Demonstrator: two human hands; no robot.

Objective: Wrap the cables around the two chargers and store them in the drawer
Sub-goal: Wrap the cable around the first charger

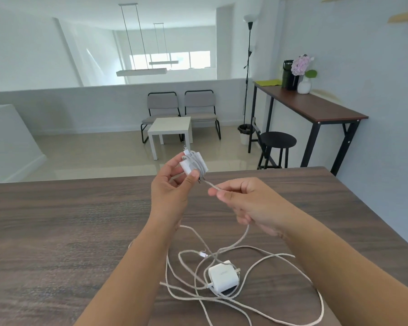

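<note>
My left hand (172, 187) holds a small white charger (193, 164) up above the far side of the wooden table (57, 231), with several turns of white cable wound round it. My right hand (243, 201) pinches that cable (213, 185) a short way from the charger, and the cable runs on through the hand and down to the table. A second white charger (223, 276) lies flat on the table near the front, its prongs out, amid loose loops of white cable (299, 267). No drawer is in view.
The table's far edge lies just behind my hands and its right edge runs along the blue wall. Beyond are a white side table (171, 129), two grey chairs (181, 107), a black stool (278, 140) and a high dark desk (316, 107).
</note>
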